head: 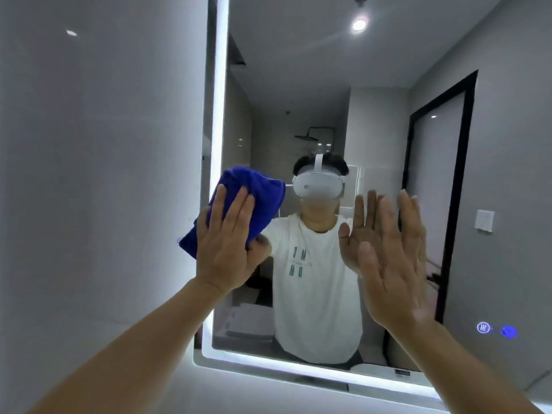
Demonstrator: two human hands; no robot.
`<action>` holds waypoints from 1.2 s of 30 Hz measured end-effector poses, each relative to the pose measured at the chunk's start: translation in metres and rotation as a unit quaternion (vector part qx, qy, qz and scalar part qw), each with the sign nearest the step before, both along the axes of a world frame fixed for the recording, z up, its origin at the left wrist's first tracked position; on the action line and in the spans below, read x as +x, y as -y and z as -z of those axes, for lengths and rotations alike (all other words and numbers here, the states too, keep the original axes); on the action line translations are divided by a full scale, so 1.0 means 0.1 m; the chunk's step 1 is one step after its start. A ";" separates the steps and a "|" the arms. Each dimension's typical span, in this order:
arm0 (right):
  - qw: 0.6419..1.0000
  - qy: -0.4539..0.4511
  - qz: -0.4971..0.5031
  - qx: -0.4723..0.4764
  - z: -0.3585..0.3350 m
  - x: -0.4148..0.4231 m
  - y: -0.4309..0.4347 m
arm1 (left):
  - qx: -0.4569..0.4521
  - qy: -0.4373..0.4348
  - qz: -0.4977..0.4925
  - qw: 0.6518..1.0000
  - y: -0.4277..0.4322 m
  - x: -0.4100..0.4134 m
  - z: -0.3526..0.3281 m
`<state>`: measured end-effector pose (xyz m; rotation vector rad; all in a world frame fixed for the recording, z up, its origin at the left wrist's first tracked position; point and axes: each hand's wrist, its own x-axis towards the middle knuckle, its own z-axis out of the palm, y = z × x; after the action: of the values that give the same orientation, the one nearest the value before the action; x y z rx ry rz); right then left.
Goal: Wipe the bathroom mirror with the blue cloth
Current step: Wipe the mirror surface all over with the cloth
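Note:
The bathroom mirror fills the middle and right of the head view, framed by a lit white strip along its left and bottom edges. A blue cloth is pressed flat against the glass at the mirror's left edge, lapping slightly over the lit strip. My left hand lies spread over the cloth, thumb tucked under its lower right corner. My right hand is raised with fingers apart, palm facing the glass, holding nothing; whether it touches the mirror I cannot tell. Its reflection shows just to its left.
A plain grey wall stands left of the mirror. Two glowing touch buttons sit in the mirror's lower right corner. The reflection shows a person in a white shirt, a black-framed door and a ceiling light. A white ledge runs below the mirror.

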<state>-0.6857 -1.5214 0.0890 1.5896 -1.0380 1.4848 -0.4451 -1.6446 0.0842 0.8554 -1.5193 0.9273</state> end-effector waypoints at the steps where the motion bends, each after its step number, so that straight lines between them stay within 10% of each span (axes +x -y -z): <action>1: 1.000 -0.002 0.001 0.002 -0.01 0.07 0.01 | 0.014 -0.030 -0.001 0.999 0.00 0.05 -0.01; 21: 0.999 -0.006 -0.035 -0.007 -0.24 0.06 -0.02 | 0.137 -0.348 0.003 0.928 -0.29 -0.27 -0.85; 36: 0.998 0.042 -0.021 -0.032 -0.26 -0.72 -0.25 | 0.091 -0.093 -0.016 0.991 -0.56 -1.54 -0.85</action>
<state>-0.7581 -1.4966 0.1155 1.5243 -0.9991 1.6083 -0.5988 -1.5887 0.1693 1.0692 -1.4465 0.7178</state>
